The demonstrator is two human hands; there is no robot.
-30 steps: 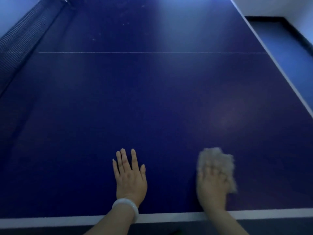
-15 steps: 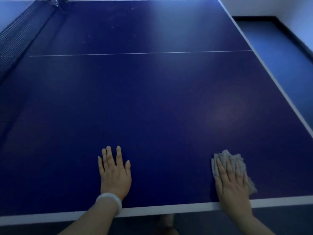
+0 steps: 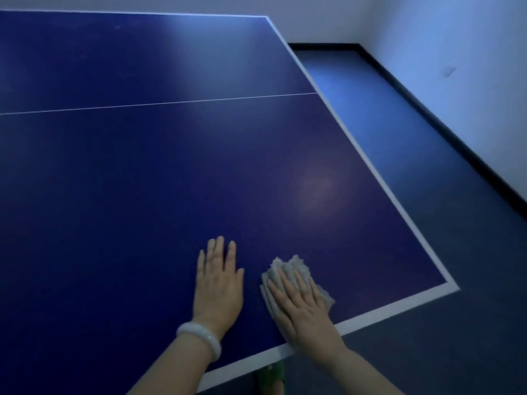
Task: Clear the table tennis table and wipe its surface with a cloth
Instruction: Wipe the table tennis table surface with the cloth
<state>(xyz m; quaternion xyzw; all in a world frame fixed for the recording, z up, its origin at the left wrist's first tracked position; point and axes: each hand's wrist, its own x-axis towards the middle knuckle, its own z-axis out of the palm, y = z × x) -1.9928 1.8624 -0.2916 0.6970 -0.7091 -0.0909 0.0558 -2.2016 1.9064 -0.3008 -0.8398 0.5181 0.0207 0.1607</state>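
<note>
Near the front edge of the table tennis table, head view: left hand flat on the blue top, fingers straight and together, bracing and holding nothing. White bangle on that wrist. Right hand just beside it, fingers spread and straight, pressing a crumpled grey cloth onto the surface. Not gripping it, just palming it down, with the cloth poking out past the fingertips and off to the right. Hands close together but not touching.

Nothing else lying on the visible part of the top, so looks like the clearing bit is done and wiping is underway, near right corner area. White border running along the right side, thin centre line crossing further back. Pale smudge or glare patch out in the middle right, hard to tell which. Blue floor and a dark skirting strip off to the right. Something green under the near edge, too hidden to name.

What could go wrong, just guessing: cloth only pinned by a flat palm, so a quick stroke could leave it bunching or sliding out from under. Also pretty close to the near edge, so a pull back might drag it off onto the floor. Far half easy to miss from this spot, plus dim light hiding streaks.
</note>
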